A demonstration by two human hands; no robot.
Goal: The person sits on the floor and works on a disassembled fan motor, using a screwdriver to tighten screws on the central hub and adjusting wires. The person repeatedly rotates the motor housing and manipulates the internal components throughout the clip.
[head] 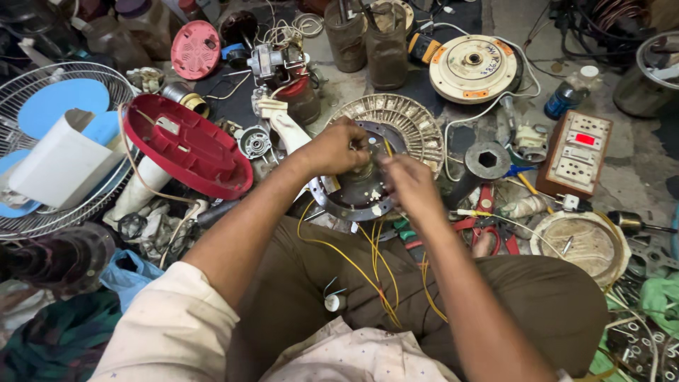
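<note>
Clutching round motor plate [357, 191], left hand [336, 148] grip curled tight, right hand [409, 185] grip pinching yellow wires [378, 258].

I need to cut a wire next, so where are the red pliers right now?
In the head view the red pliers lie on the floor to the right of the right hand, just below the dark hexagonal-holed part and left of the round dish.
</note>
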